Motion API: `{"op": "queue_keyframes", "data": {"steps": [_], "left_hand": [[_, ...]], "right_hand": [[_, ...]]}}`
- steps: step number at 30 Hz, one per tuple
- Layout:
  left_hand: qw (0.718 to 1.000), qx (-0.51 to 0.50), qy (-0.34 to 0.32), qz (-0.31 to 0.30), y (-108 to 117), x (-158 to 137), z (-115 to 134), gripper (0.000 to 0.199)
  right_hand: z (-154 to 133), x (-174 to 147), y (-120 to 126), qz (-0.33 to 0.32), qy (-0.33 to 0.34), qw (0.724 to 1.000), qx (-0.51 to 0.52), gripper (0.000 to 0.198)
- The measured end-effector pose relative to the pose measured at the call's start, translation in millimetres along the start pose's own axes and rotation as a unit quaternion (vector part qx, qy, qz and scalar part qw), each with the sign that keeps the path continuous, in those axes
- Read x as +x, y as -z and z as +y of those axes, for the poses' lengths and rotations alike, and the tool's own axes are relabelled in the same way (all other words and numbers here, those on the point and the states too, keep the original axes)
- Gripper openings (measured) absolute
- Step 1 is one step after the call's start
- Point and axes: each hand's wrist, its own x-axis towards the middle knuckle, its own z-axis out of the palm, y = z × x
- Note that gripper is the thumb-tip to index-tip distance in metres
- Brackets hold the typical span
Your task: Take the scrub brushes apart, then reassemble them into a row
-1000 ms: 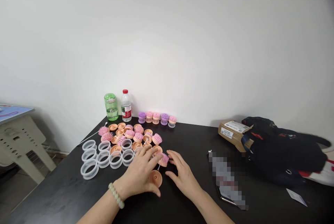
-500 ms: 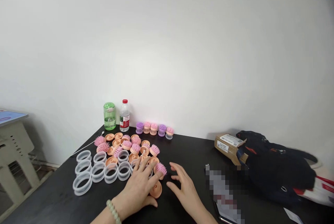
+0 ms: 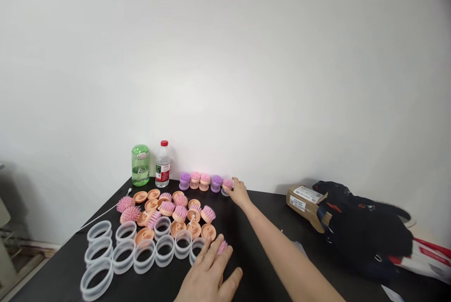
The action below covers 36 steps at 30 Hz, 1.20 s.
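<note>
At the back of the black table, against the wall, my right hand (image 3: pixel 239 194) has its fingers and thumb on a pink-topped scalp brush (image 3: pixel 227 182) with a clear base, the rightmost of a row. Several purple and pink scalp brushes (image 3: pixel 205 181) stand to its left. My left hand (image 3: pixel 209 274) is spread, palm down, at the front, partly covering a pink bristle head (image 3: pixel 222 247). Beside it lie clear plastic rings (image 3: pixel 164 251). Behind those are orange discs (image 3: pixel 208 231) and more pink bristle heads (image 3: pixel 180 212).
A green bottle (image 3: pixel 140 166) and a red-capped water bottle (image 3: pixel 162 165) stand at the back left, with a white cable (image 3: pixel 95 220) nearby. To the right lie a cardboard box (image 3: pixel 305 205) and a dark bag (image 3: pixel 369 231). My right forearm largely hides the phone.
My right hand has moved from the front of the table to the rightmost brush at the back. My left hand stays low over the pink bristle head. The view has shifted slightly.
</note>
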Motion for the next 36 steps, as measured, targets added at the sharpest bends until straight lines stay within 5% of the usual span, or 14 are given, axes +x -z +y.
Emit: {"op": "queue_keyframes", "data": {"steps": [5, 9, 12, 15, 19, 23, 32, 36], "left_hand": [[0.998, -0.017, 0.055, -0.027, -13.6, -14.5, -7.4, 0.046], [0.998, -0.008, 0.056, -0.034, -19.2, -21.2, -10.1, 0.049], [0.997, -0.046, 0.039, -0.053, -12.2, -17.9, -8.5, 0.073], [0.987, -0.093, 0.121, -0.052, 8.5, -8.0, -8.0, 0.092], [0.967, -0.159, 0.197, -0.036, 38.6, 7.8, -10.7, 0.069], [0.965, -0.184, 0.184, -0.017, 47.5, 14.7, -9.5, 0.052], [0.969, -0.205, 0.122, -0.061, 48.1, 18.0, 3.6, 0.043], [0.980, -0.160, 0.102, -0.052, 47.7, 20.0, 2.3, 0.043]], "right_hand": [[-8.3, 19.0, -23.0, 0.003, -0.080, 0.997, -0.013, 0.032], [-5.4, 8.6, -15.6, 0.012, -0.097, 0.995, 0.037, 0.031], [-4.7, -17.5, 4.9, -0.003, -0.076, 0.990, 0.116, 0.028], [-11.3, -68.2, 28.5, -0.048, -0.017, 0.975, 0.215, 0.032], [-26.5, -150.7, 50.3, -0.136, 0.062, 0.922, 0.356, 0.044], [-30.9, -197.8, 54.5, -0.178, 0.099, 0.874, 0.440, 0.052], [-12.7, -211.7, 46.5, -0.141, 0.138, 0.886, 0.420, 0.044], [-9.7, -213.6, 40.6, -0.162, 0.101, 0.882, 0.431, 0.046]]}}
